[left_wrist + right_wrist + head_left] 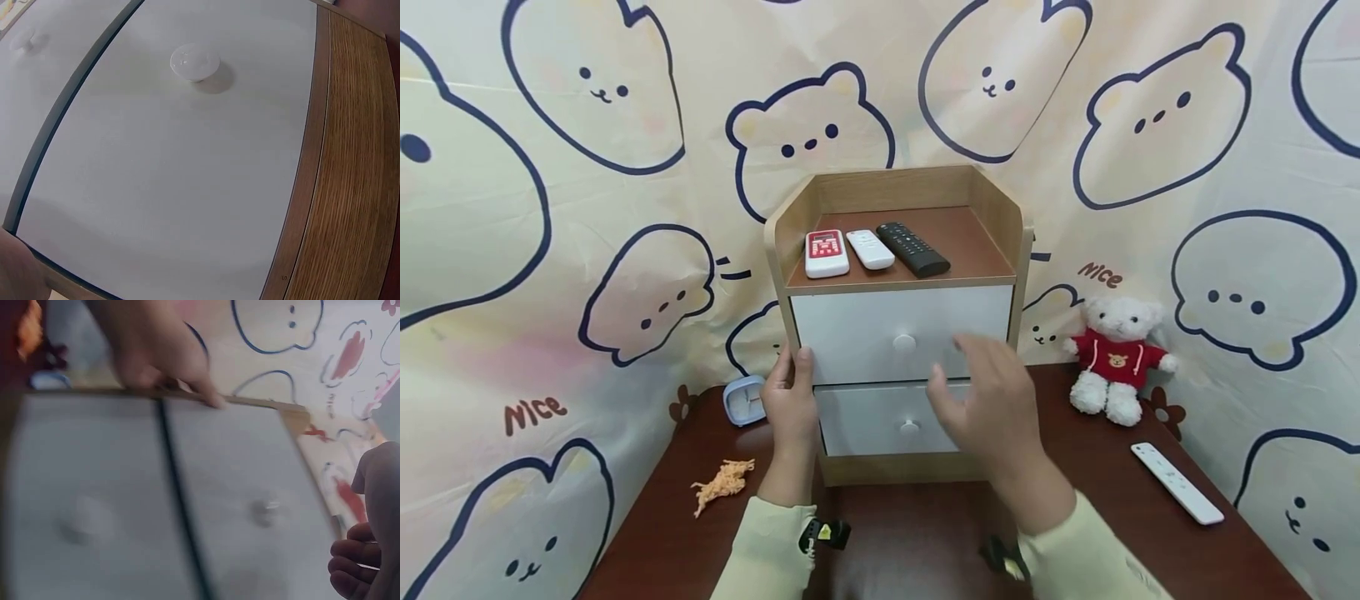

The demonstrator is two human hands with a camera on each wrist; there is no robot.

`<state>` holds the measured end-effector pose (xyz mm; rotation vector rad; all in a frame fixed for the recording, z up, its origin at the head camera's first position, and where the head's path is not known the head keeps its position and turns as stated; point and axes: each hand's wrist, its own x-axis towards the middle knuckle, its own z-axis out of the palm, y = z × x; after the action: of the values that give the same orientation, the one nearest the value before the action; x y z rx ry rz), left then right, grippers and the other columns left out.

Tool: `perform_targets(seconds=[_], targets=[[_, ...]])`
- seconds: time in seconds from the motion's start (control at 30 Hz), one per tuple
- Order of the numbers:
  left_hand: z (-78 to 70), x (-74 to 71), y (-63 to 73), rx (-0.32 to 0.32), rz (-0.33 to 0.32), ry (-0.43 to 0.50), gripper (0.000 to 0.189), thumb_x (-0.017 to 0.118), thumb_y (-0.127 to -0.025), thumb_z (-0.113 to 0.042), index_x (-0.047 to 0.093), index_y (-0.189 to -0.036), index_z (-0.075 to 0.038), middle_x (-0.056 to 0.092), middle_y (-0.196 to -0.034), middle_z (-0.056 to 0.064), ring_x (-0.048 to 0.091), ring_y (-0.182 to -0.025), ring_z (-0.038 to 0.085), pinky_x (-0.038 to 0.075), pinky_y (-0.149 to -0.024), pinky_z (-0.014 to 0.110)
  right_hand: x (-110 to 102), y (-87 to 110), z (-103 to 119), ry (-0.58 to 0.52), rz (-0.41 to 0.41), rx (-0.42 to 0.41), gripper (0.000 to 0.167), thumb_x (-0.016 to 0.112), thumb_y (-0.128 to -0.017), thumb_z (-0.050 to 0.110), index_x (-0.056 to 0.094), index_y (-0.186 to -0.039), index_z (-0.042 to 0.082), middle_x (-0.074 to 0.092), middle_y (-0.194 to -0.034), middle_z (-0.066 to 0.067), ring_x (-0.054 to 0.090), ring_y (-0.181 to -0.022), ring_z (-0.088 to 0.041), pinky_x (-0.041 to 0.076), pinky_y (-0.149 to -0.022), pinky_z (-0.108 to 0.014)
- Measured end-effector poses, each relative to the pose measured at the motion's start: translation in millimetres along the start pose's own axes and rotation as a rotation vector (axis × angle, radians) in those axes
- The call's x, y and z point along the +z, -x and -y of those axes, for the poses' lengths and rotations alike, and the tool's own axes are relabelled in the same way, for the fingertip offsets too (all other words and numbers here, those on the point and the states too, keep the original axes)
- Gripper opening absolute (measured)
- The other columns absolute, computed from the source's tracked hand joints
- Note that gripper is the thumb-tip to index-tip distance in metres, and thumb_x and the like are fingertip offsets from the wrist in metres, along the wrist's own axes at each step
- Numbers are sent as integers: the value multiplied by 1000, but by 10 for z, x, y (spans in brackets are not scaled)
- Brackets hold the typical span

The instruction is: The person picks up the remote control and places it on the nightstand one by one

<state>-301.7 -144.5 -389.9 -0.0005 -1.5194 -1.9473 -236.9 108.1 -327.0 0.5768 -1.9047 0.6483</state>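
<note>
A small wooden cabinet with two white drawers stands on the table. The upper drawer has a round white knob, and the lower drawer carries a matching one. Both drawers are closed. My left hand holds the cabinet's left side edge, thumb at the front and fingers around the side. In front of the drawers, to the right of the knobs, my right hand is raised with thumb and fingers spread apart, holding nothing.
On the cabinet top lie a red-and-white remote, a small white remote and a black remote. A blue clock and an orange figure are left; a teddy bear and long white remote right.
</note>
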Motion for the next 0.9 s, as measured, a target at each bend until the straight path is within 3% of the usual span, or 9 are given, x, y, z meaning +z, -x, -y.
perform_targets(seconds=[0.13,0.23,0.4,0.5,0.63,0.77,0.9], targets=[[1,-3,8,2,5,4,49,70,-109,-31,63,-154,-12,60,-161,6,50,-152,21,39,-127,50,56,613,-63,-6,80,59,32,72,-94,22,76,-114,-3,80,-106,-16,75,-100,-33,63,-82,-50],[-7,7,-1,10,11,6,49,70,-109,-32,63,-154,-12,61,-160,7,51,-152,21,39,-127,50,108,1023,-129,7,175,157,27,77,-93,17,78,-116,2,80,-107,-10,75,-102,-27,63,-84,-47],[-6,-3,-11,23,13,-6,48,69,-110,-31,64,-153,-12,62,-158,7,53,-150,21,41,-125,49,138,1555,-293,56,282,300,26,81,-92,14,79,-117,6,80,-106,-5,72,-97,-19,61,-80,-43],[-12,-10,-15,29,19,-4,47,68,-110,-29,62,-154,-12,62,-159,8,52,-151,21,40,-126,49,108,1760,-446,92,292,348,25,82,-92,14,79,-115,6,80,-105,-7,70,-92,-17,61,-77,-44],[-30,-14,-11,32,21,-2,48,67,-111,-28,61,-155,-12,61,-160,8,52,-152,20,39,-128,48,8,1931,-673,107,312,444,25,81,-93,15,79,-116,5,80,-110,-13,74,-100,-28,62,-83,-52],[-37,-2,-1,30,22,0,48,67,-111,-28,61,-156,-11,60,-160,9,51,-153,21,38,-128,48,-166,2026,-913,112,377,570,28,78,-96,17,78,-121,5,79,-117,-18,75,-110,-40,59,-91,-61],[-36,15,10,30,25,4,48,67,-111,-27,60,-156,-10,60,-161,10,50,-153,22,38,-128,49,-412,2117,-1218,162,424,641,33,78,-97,21,77,-125,3,79,-116,-21,75,-103,-40,57,-91,-64]])
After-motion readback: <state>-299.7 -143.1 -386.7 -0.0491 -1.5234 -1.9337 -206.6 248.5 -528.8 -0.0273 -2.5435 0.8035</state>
